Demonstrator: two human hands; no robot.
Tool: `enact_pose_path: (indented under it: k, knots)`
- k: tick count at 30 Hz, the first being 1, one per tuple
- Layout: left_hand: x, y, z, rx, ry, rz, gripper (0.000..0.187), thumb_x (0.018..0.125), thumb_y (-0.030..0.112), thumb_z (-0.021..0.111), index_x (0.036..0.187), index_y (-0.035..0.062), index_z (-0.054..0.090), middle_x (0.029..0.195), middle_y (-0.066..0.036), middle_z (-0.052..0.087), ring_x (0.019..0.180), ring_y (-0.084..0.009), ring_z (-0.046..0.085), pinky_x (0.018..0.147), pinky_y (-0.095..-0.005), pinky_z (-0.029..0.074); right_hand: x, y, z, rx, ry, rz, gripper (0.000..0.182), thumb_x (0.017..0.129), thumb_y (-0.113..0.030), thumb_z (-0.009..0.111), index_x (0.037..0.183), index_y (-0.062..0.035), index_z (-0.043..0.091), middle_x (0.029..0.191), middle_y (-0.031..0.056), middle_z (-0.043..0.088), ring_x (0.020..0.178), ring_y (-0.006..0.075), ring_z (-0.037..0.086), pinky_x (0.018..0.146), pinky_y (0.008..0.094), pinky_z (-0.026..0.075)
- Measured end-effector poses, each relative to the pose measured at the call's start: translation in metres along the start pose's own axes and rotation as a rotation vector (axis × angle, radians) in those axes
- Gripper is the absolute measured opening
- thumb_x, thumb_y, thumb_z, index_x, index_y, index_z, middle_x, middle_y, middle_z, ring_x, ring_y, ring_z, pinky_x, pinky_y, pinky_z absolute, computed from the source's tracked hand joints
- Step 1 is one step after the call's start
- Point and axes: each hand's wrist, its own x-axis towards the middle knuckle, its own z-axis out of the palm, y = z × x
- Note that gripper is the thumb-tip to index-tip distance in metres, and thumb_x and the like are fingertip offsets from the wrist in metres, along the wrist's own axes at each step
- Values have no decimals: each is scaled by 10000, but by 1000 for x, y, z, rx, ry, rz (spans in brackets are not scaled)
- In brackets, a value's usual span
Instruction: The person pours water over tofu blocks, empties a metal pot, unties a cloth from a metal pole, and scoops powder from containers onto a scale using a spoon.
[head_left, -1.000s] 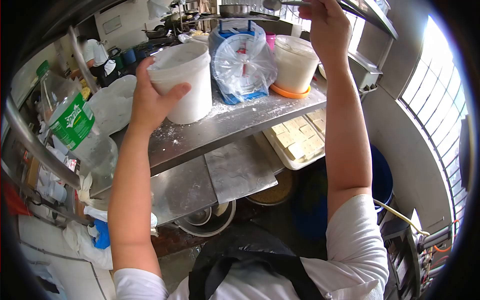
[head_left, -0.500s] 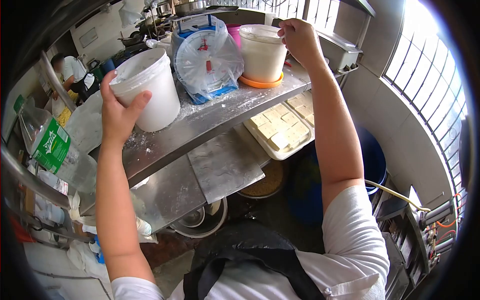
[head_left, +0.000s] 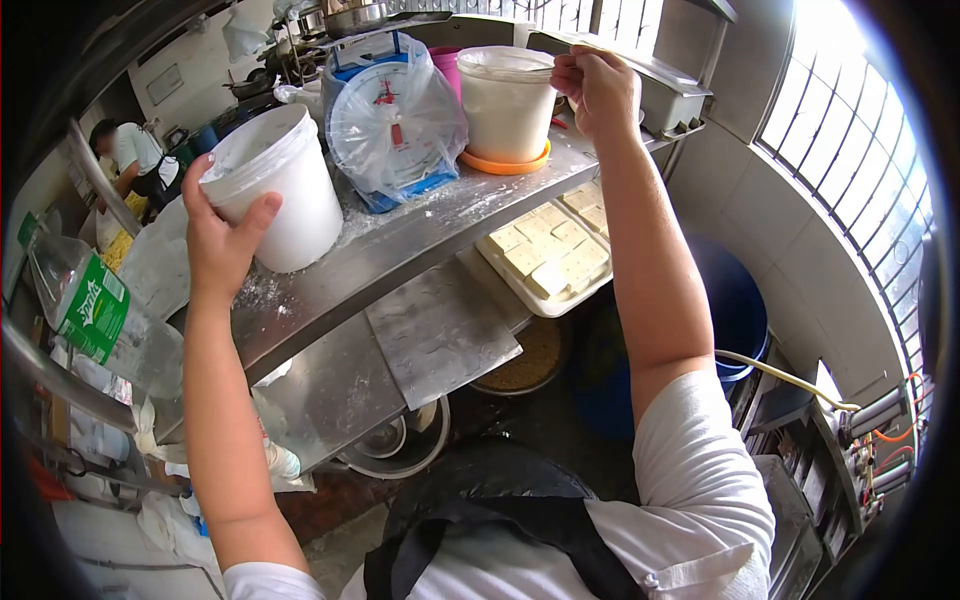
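My left hand (head_left: 222, 235) grips the near side of a white plastic bucket (head_left: 300, 205), thumb on the outer wall and fingers around the rim. This bucket stands on the floury steel shelf, its inner wall dusted white. My right hand (head_left: 597, 92) is raised beside a second translucent bucket (head_left: 508, 110), fingers curled together; what they hold, if anything, I cannot make out. That bucket holds pale contents and stands on an orange lid (head_left: 507, 158). Between the buckets is a blue dial scale (head_left: 392, 125) wrapped in clear plastic.
Trays of pale square blocks (head_left: 548, 255) sit below the steel shelf (head_left: 385, 250). At left leans a green-labelled plastic bottle (head_left: 95, 305). A blue barrel (head_left: 735, 310) stands at right. Another person (head_left: 140, 155) bends at the back left.
The camera view has shifted slightly. My right hand is a little farther from the second bucket's rim. My left hand still grips the white bucket, which sits slightly nearer me.
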Motion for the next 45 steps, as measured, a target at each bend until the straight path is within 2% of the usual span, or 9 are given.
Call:
enact_pose_path:
  k: [7, 25, 31, 36, 37, 39, 40, 43, 45]
  knots:
    - [0, -5, -1, 28, -14, 32, 908, 878, 401, 842, 1523, 61, 299, 1378, -187, 529, 1222, -265, 569, 1058, -382, 466, -13, 3, -5, 238, 100, -18, 229, 939, 17, 469, 1105, 110, 598, 940, 214, 674, 732, 285, 708, 686, 392, 664]
    - [1, -2, 0, -36, -5, 28, 933, 840, 370, 875, 1495, 32, 302, 1364, -206, 553, 1200, -274, 596, 1032, -394, 499, -6, -13, -12, 257, 140, -119, 246, 931, 22, 491, 1136, 118, 586, 936, 222, 680, 741, 275, 706, 689, 374, 648]
    - [0, -1, 1, -50, 10, 27, 946, 821, 381, 886, 1490, 47, 306, 1316, -228, 594, 1147, -290, 640, 979, -396, 538, 17, -39, 7, 216, 47, -169, 288, 931, 16, 461, 1174, 140, 552, 946, 230, 663, 794, 291, 699, 739, 392, 646]
    - [1, 6, 1, -89, 0, -5, 972, 795, 358, 909, 1479, 45, 292, 1284, -244, 612, 1121, -295, 659, 967, -403, 549, 28, -55, 61, 252, -33, -172, 272, 950, -15, 547, 1177, 135, 556, 963, 233, 669, 817, 303, 707, 757, 401, 650]
    - [1, 6, 1, -85, 6, -6, 972, 795, 358, 909, 1479, 45, 292, 1284, -244, 612, 1121, -295, 659, 967, -403, 549, 29, -56, 73, 217, -47, -165, 255, 981, -37, 532, 1179, 107, 602, 1038, 245, 694, 932, 323, 721, 851, 422, 642]
    - [1, 8, 0, -75, -5, -25, 981, 789, 364, 913, 1477, 40, 293, 1281, -246, 614, 1125, -299, 659, 974, -402, 546, 58, -41, 86, 211, -162, -224, 298, 983, -51, 548, 1242, 91, 588, 1074, 264, 682, 969, 339, 716, 858, 437, 636]
    - [1, 8, 0, -73, 0, -26, 981, 789, 364, 913, 1477, 40, 293, 1281, -246, 614, 1125, -299, 659, 974, -402, 546, 50, -38, 103, 320, -267, -177, 246, 950, 18, 492, 1162, 27, 616, 894, 128, 668, 747, 219, 666, 683, 339, 588]
    - [1, 9, -1, -64, -7, -16, 984, 787, 375, 914, 1478, 44, 296, 1286, -249, 613, 1137, -305, 656, 985, -404, 541, 39, -43, 137, 177, -264, -145, 226, 946, -15, 525, 1146, 33, 619, 898, 138, 666, 733, 227, 670, 676, 350, 608]
    - [1, 10, -2, 13, -1, 12, 977, 793, 409, 904, 1476, 47, 307, 1296, -251, 608, 1165, -311, 644, 995, -420, 539, 35, -40, 145, -88, -413, -287, 273, 987, -111, 583, 1240, -10, 603, 973, 156, 691, 758, 272, 689, 682, 374, 617]
